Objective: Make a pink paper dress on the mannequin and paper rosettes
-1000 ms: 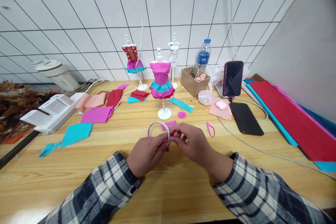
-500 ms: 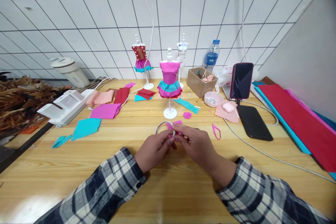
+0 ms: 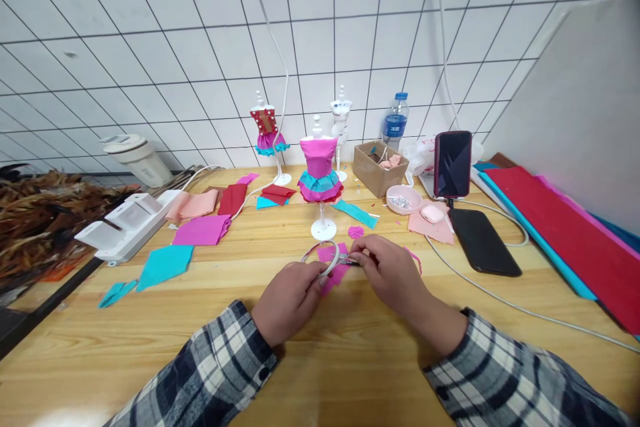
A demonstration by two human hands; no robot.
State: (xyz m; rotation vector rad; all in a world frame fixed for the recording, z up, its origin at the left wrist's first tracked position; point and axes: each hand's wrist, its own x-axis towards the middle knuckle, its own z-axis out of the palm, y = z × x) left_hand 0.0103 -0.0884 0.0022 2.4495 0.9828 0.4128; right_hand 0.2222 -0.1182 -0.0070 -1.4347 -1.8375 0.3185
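My left hand [image 3: 290, 297] is closed on a thin white ring [image 3: 330, 267] that looks like a narrow roll of tape, held upright over the table. To its right, my right hand [image 3: 390, 273] pinches a small dark, slender piece [image 3: 353, 263] close to the ring's edge; its kind is too small to make out. Under both lies a pink fabric piece [image 3: 327, 253], partly covered by the ring and fingers. Just behind stands a small white dress form [image 3: 323, 229] wearing a pink top [image 3: 319, 157] and a ruffled blue-and-pink skirt [image 3: 320, 187].
Two more dress forms [image 3: 265, 123] stand at the tiled wall. Fabric pieces [image 3: 165, 267] lie at left beside a white power strip [image 3: 130, 227]. A cardboard box [image 3: 377, 173], a pink bowl [image 3: 404, 200], phones [image 3: 485, 242], a cable [image 3: 500, 297] and long fabric [image 3: 560, 240] occupy the right.
My right hand has moved right, away from my left hand, and the dark piece now shows at its fingertips. The left hand keeps the ring. The whole view has shifted slightly.
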